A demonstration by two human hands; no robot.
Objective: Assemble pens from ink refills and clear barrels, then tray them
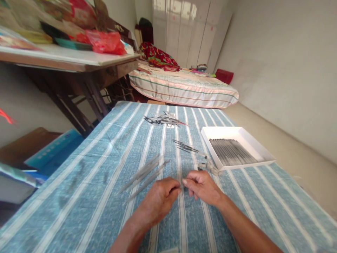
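My left hand [162, 197] and my right hand [201, 185] almost meet over the striped cloth, the fingers of each pinched closed. Something small and thin seems to run between the fingertips, but it is too blurred to name. Left of my left hand lie several long grey translucent sticks [147, 178], slanted and smeared. Beyond my right hand are small clear and black pieces [209, 166], and past them several thin black rods [185, 146]. A white open box [250, 164] to the right holds a row of dark grey sticks [231, 151].
A loose pile of thin black pieces [164, 120] lies toward the far edge of the table with the blue striped cloth [97, 168]. At the left stands a higher desk [105, 60] with a red plastic bag [106, 42]. Behind is a bed [184, 88].
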